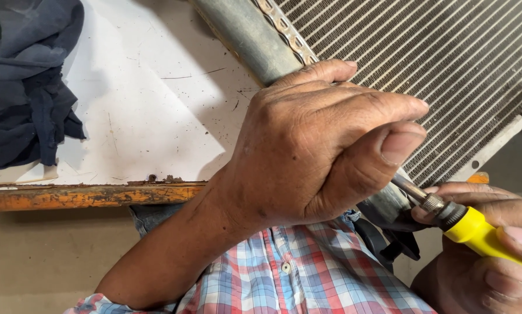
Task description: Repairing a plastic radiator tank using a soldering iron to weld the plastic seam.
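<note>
My left hand [322,145] wraps around the grey side tank [246,32] of a finned metal radiator [447,70], fingers over its edge, thumb pressed near the lower end. My right hand [487,250] at the lower right grips the yellow handle of a screwdriver [476,229]. Its metal shaft points up and left, and the tip is hidden under my left thumb against the tank's lower end.
The radiator lies on a scratched white tabletop [156,99] with a rusty orange front edge [86,196]. A dark blue cloth [25,87] is bunched at the far left. My plaid shirt [296,273] fills the bottom centre.
</note>
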